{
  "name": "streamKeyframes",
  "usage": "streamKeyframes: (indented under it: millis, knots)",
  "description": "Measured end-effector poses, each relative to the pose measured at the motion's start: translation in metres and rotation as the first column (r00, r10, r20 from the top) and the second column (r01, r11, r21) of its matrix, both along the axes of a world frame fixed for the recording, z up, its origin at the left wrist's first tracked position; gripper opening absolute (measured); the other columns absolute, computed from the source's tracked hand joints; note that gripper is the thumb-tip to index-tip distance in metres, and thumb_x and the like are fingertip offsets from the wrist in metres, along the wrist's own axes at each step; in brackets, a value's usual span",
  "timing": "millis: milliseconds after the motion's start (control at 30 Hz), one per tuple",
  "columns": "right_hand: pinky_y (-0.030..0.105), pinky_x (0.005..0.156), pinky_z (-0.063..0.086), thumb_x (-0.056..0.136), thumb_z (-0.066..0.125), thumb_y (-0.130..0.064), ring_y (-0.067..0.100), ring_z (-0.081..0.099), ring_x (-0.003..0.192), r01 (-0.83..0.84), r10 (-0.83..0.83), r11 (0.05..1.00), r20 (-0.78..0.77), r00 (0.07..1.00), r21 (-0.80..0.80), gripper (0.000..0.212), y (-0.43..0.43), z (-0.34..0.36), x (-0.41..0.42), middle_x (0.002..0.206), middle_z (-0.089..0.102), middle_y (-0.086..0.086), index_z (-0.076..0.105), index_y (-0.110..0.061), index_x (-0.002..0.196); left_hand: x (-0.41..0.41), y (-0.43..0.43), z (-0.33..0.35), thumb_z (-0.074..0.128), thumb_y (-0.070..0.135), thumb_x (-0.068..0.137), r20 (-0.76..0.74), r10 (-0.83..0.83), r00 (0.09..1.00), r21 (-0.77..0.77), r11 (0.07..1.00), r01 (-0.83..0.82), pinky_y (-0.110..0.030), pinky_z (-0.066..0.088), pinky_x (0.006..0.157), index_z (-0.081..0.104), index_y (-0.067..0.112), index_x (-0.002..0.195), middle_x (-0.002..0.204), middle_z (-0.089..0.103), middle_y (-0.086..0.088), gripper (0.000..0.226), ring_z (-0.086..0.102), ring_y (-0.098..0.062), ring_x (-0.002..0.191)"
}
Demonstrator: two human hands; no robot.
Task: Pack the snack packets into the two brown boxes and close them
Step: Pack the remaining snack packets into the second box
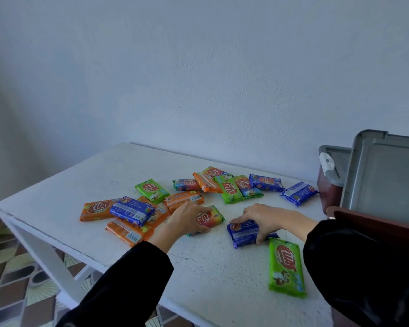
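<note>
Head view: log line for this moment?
left hand grips red-green packet | right hand grips blue packet | near brown box open

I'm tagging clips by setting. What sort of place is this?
Probably a room in a home: a white table against a bare wall, patterned floor tiles, and a lidded brown box.

Orange, blue and green packets point(229, 188) lie mixed up in the middle of the counter point(104, 175). The left hand point(189, 215) holds a red packet point(211, 219), and the right hand point(267, 217) holds a blue packet point(243, 236). A green packet point(287, 267) lies near the front edge. A far box point(328, 188) and a near box point(368, 223), both brown, stand at the right edge. A grey lid point(385, 175) stands up behind the near one.
</note>
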State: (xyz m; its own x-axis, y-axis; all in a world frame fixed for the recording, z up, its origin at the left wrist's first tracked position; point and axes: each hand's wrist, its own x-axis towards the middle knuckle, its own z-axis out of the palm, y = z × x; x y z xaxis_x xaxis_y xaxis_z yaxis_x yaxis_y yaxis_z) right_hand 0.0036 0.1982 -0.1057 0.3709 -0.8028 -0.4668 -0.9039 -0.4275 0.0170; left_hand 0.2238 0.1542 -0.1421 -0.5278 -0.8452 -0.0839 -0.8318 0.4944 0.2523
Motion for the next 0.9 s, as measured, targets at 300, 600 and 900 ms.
streamKeyframes:
  millis: [300, 600, 900]
  knots:
    - [0.026, 0.079, 0.037, 0.066, 0.079, -0.029, 0.018, 0.049, 0.103, 0.160, -0.111, 0.963, 0.220, 0.969, -0.216, 0.080, 0.007, 0.039, -0.016, 0.121, 0.055, 0.003, 0.041, -0.035, 0.137, 0.002, 0.003, 0.036, 0.075, 0.047, 0.070, -0.127, 0.034, 0.991, -0.068, 0.997, -0.043, -0.027, 0.053, 0.082, 0.053, 0.027, 0.129, 0.121, 0.062, -0.002, 0.066, 0.061, -0.015, 0.099]
    - [0.024, 0.069, 0.037, 0.064, 0.082, -0.023, 0.014, 0.052, 0.089, 0.391, -0.264, 0.858, 0.366, 0.892, -0.335, 0.078, 0.074, 0.130, -0.080, 0.102, 0.059, -0.003, 0.047, -0.034, 0.132, -0.050, 0.033, 0.126, 0.082, 0.041, 0.062, -0.222, -0.184, 0.957, -0.188, 0.972, 0.144, -0.036, 0.053, 0.081, 0.061, 0.030, 0.120, 0.103, 0.067, -0.001, 0.062, 0.061, -0.015, 0.089]
    - [0.022, 0.078, 0.035, 0.067, 0.080, -0.020, 0.012, 0.051, 0.090, 0.555, -0.477, 0.786, 0.305, 0.825, -0.272, 0.080, 0.184, 0.148, -0.165, 0.124, 0.060, 0.002, 0.041, -0.033, 0.136, -0.173, 0.109, 0.148, 0.079, 0.043, 0.066, -0.152, -0.486, 0.861, -0.203, 0.868, 0.454, -0.037, 0.053, 0.083, 0.058, 0.029, 0.124, 0.111, 0.065, -0.004, 0.064, 0.060, -0.018, 0.097]
